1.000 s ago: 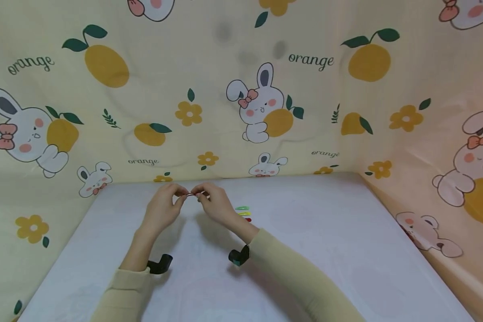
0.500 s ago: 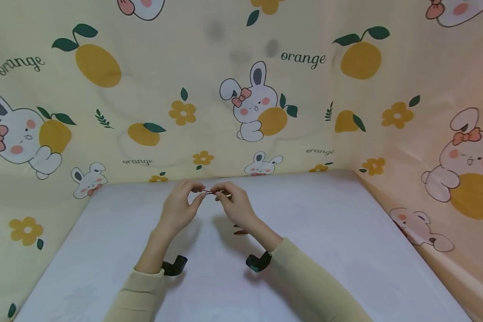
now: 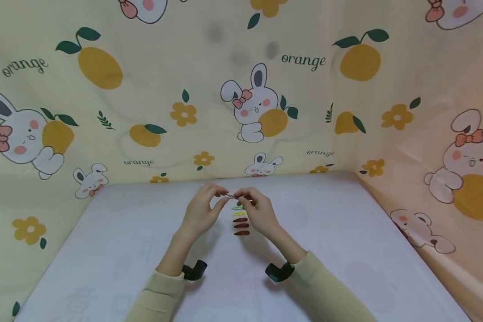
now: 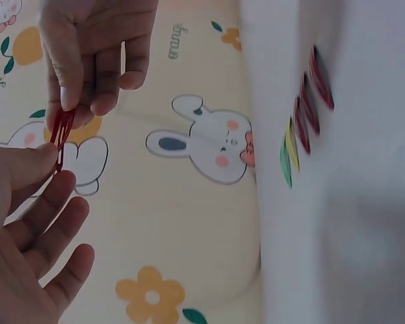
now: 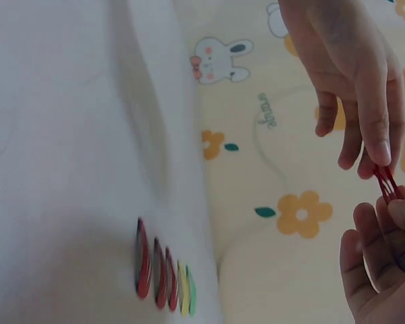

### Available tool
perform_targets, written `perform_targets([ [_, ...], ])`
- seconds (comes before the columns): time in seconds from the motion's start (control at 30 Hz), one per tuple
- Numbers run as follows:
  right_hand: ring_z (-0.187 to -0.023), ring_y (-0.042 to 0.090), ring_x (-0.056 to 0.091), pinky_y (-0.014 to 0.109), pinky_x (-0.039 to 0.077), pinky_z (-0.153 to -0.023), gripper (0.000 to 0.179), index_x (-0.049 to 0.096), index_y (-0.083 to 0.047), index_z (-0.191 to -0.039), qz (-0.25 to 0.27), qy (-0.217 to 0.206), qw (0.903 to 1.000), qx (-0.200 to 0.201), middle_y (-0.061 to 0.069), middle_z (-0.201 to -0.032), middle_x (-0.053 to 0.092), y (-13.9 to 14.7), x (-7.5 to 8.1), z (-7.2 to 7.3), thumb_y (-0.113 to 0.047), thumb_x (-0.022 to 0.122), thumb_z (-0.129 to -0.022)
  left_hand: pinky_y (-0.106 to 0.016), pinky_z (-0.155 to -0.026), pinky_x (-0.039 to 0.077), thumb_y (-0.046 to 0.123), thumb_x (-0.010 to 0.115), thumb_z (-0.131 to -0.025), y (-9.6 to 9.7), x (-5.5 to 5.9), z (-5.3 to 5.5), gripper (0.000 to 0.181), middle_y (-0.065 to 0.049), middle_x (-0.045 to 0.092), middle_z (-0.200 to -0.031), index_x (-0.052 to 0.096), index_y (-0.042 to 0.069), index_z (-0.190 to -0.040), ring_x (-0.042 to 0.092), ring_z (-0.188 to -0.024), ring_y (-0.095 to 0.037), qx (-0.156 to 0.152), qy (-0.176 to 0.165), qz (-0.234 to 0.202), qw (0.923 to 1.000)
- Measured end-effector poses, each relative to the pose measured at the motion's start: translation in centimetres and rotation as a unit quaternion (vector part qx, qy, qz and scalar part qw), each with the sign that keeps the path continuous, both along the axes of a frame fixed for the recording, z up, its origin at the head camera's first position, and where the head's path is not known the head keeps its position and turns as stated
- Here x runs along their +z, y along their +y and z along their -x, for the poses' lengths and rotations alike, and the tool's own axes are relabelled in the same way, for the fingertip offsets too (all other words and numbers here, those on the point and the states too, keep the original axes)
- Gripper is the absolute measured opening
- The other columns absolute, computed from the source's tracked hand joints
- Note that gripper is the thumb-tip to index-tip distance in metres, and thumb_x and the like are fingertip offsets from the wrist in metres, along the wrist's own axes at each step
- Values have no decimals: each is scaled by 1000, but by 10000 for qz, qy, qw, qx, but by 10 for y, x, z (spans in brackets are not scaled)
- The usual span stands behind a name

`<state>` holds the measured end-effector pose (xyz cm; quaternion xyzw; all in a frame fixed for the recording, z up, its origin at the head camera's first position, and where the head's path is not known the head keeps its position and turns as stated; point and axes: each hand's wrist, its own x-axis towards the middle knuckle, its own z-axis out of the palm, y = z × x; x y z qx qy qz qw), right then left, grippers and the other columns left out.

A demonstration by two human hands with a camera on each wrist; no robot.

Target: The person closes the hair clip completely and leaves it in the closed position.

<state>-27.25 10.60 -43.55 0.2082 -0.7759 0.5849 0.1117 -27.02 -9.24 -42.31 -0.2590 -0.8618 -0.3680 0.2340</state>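
Between both hands, raised above the table's far half, is a dark red snap hair clip [image 4: 65,128]. My left hand [image 3: 200,209] pinches one end with thumb and index finger. At the opposite end, the thumb and fingertips of my right hand [image 3: 261,215] pinch it. The clip's thin strips stand slightly apart in the left wrist view. On the table below, a green hair clip [image 4: 285,162], a yellow hair clip [image 3: 239,213] and three dark red hair clips [image 3: 241,226] lie in a row. My right hand partly covers the green one in the head view.
A white-covered table [image 3: 124,250] spreads under the arms. Behind it and at the sides hangs a cream cloth [image 3: 185,58] printed with rabbits and oranges. Black wrist cameras [image 3: 279,272] are strapped to both wrists.
Both hands have moved right together with the red hair clip between them. The clip's strips have come apart. The row on the table, earlier mostly behind the right arm, now shows more fully.
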Motion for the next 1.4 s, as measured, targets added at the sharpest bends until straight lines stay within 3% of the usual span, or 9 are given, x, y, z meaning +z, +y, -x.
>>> perform_targets([
  [0.2,-93,30,69,38,57,-80,14,71,-5,-111,137,24,9999,-82,14,-107,72,14,-10,-2,1,61,-102,-42,-89,56,12,74,-97,15,-3,-3,13,-3,69,-109,72,9,-110,64,-104,-21,-91,-70,5,9999],
  [0.37,-92,31,69,33,57,-79,13,71,-3,-110,235,-10,9995,-187,13,-107,71,20,-17,-3,2,62,-102,-41,-89,55,11,75,-97,22,-6,-4,11,-3,69,-106,73,9,-107,65,-102,-21,-187,-63,63,9998],
  [0.6,-93,24,69,31,56,-79,14,71,-6,-111,159,-169,9996,-174,10,-108,71,25,-22,-2,0,62,-102,-40,-87,56,8,76,-95,25,-9,-3,9,0,69,-102,73,10,-104,64,-101,-20,-217,-96,101,9997],
  [0.87,-93,27,69,28,54,-79,13,71,-5,-111,200,-138,9997,-56,14,-105,72,21,-29,-3,0,63,-101,-38,-83,56,6,75,-96,22,-15,-7,8,1,69,-98,74,10,-103,65,-97,-18,-114,-206,54,9997],
  [1.13,-93,25,68,24,52,-79,14,71,-5,-111,172,-197,9997,-5,12,-105,73,15,-29,-6,0,63,-101,-38,-79,56,2,75,-94,18,-19,-6,7,0,70,-93,74,8,-97,66,-91,-19,-100,46,-82,9999],
  [1.4,-96,36,68,24,54,-82,13,71,-2,-110,223,-158,9995,176,14,-105,73,16,-27,-7,2,63,-101,-40,-79,56,-1,75,-93,18,-20,-5,9,-1,71,-91,74,8,-94,67,-90,-21,-157,274,-102,9994],
])
